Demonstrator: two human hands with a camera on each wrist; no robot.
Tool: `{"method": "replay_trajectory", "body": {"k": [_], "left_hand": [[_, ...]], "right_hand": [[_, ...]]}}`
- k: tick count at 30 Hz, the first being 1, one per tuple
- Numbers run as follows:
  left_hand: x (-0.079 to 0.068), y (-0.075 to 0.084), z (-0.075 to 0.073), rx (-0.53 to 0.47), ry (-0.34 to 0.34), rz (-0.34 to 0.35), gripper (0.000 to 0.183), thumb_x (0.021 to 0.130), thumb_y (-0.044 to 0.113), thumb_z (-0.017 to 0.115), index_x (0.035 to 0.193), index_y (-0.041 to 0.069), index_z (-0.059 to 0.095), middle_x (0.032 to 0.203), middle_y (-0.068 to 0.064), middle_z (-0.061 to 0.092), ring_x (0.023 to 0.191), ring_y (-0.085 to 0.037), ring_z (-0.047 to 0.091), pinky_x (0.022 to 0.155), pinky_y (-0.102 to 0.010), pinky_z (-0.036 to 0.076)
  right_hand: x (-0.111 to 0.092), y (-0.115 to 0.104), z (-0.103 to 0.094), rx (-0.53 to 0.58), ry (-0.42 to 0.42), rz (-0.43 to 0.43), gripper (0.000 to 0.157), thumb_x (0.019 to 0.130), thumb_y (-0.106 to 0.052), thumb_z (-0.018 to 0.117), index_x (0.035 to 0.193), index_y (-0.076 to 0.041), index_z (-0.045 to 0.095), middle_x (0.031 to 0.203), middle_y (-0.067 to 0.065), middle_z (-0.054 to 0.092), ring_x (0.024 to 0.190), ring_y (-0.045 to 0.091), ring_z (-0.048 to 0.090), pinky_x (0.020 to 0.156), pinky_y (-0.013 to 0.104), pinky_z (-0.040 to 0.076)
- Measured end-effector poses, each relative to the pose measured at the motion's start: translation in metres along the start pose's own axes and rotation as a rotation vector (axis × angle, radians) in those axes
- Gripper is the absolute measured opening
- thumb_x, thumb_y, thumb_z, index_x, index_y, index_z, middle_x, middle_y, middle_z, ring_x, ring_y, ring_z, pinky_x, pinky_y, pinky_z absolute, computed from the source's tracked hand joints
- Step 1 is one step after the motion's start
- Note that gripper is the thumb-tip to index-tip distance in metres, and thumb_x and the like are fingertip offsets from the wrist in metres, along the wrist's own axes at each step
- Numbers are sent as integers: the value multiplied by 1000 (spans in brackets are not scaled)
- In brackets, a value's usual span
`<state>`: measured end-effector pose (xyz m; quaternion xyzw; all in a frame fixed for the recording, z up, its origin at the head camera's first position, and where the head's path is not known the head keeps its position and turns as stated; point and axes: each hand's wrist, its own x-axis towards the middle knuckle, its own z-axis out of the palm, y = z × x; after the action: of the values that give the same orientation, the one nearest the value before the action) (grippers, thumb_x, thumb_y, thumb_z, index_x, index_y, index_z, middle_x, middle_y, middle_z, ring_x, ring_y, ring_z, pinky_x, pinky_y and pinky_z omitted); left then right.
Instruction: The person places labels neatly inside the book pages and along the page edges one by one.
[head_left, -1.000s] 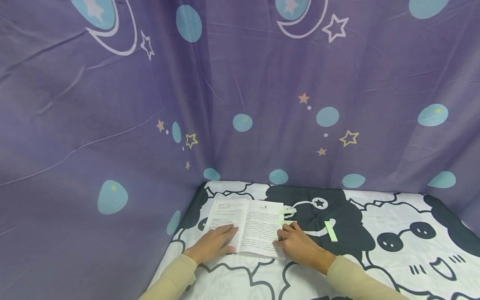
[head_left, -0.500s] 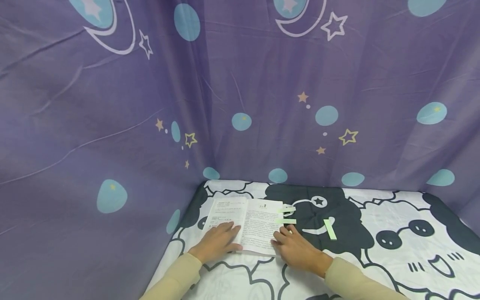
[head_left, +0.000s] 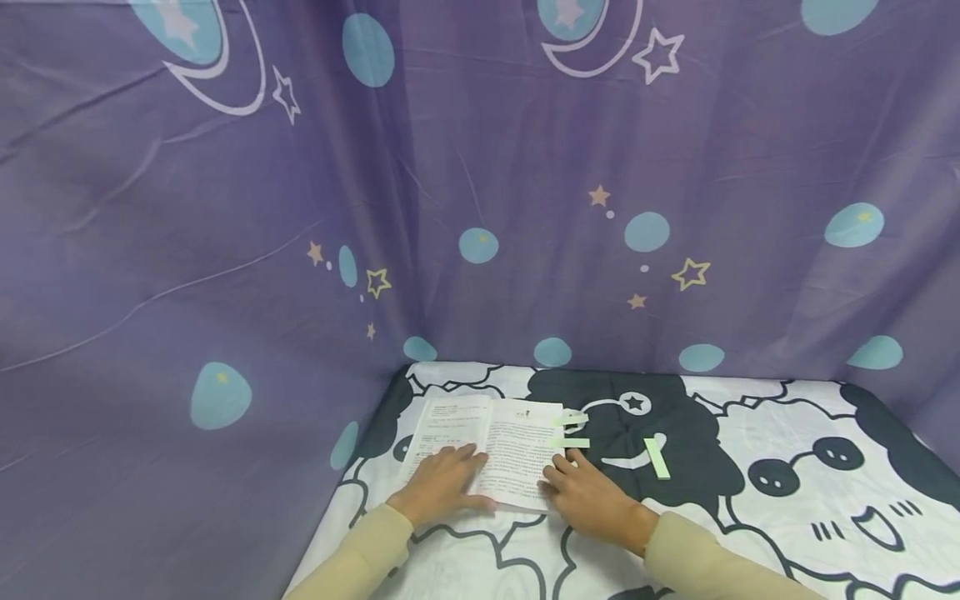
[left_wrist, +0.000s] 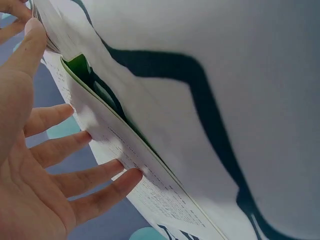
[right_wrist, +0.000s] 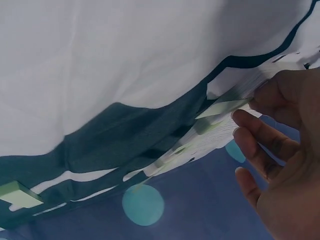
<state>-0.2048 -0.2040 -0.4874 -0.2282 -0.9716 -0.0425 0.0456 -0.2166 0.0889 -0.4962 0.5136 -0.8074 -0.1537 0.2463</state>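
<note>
An open book (head_left: 517, 454) with printed pages lies on the patterned cloth. My left hand (head_left: 442, 482) rests on the lower left page, thumb near the gutter at the bottom. In the left wrist view its fingers (left_wrist: 100, 182) are spread over the page, and a green inner cover shows below. My right hand (head_left: 592, 500) grips the book's right edge, fingers bent over the page. The right wrist view has its thumb (right_wrist: 280, 92) against the page edges, right at the end of a pale green sticky tab (right_wrist: 222, 107). More sticky tabs (head_left: 572, 443) stick out farther up that edge.
A small pad of pale green sticky tabs (head_left: 657, 458) lies right of the book. The black-and-white cartoon cloth (head_left: 825, 500) covers the surface, which ends at a purple curtain (head_left: 525, 317) behind and on the left.
My left hand has slid right and slightly down across the left page. My right hand has shifted slightly down along the right edge, uncovering more of a sticky tab. The book stays open.
</note>
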Motion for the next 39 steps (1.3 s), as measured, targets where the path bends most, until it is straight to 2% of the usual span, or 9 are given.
{"method": "replay_trajectory", "body": {"k": [9,14,18,20,24,26,28,32,39], "left_hand": [[0,-7,-5,-45,37,62,78,85,74,65,133,13,69,135,-13,66,118,-33,65,97,-51,56],[-1,-14,-12,-92,45,78,72,87,70,65,128,11,71,124,-4,72,114,-24,68,97,-43,57],[-5,-18,-13,-55,67,112,67,90,70,61,122,12,74,119,-3,74,110,-21,69,94,-41,59],[-8,-20,-12,-22,110,155,62,92,68,62,117,14,76,115,-2,75,106,-20,70,89,-40,60],[-13,-24,-10,72,238,277,42,93,58,69,100,17,75,97,5,73,85,-11,69,70,-31,60],[-14,-26,-9,140,300,332,35,93,54,72,91,19,69,84,9,66,70,-7,61,58,-26,54],[-14,-27,-8,193,343,365,32,93,49,73,85,20,61,77,11,58,62,-6,51,52,-24,47],[-15,-27,-5,246,421,442,28,91,35,73,80,20,52,74,9,50,57,-7,42,49,-23,37],[-18,-26,-5,210,491,575,17,84,13,70,83,18,54,79,8,43,62,-2,31,53,-16,30]], "right_hand": [[-20,22,6,302,131,131,29,85,-16,82,113,-21,78,103,-3,62,93,17,48,82,40,41],[-35,41,8,347,220,217,29,86,-8,78,113,-19,78,100,-6,65,91,16,51,80,39,41],[-49,54,9,354,278,268,28,84,-6,79,110,-17,79,96,-6,66,87,15,52,76,37,39],[-57,59,10,361,293,291,29,82,-4,80,109,-16,79,95,-6,67,86,14,50,74,35,37],[-73,66,14,369,308,340,29,81,-3,80,106,-16,80,94,-6,68,82,13,48,72,34,36],[-82,69,17,366,311,363,28,80,-2,79,104,-16,81,93,-6,69,81,12,47,70,33,36],[-89,72,20,360,309,386,27,80,-2,79,102,-16,81,91,-5,68,79,12,47,69,32,35],[-104,76,25,345,274,427,26,79,-2,81,101,-16,81,90,-4,68,79,14,50,67,33,37],[-123,82,34,322,197,493,26,77,-9,87,102,-14,81,97,1,69,84,19,54,65,35,41]]}}
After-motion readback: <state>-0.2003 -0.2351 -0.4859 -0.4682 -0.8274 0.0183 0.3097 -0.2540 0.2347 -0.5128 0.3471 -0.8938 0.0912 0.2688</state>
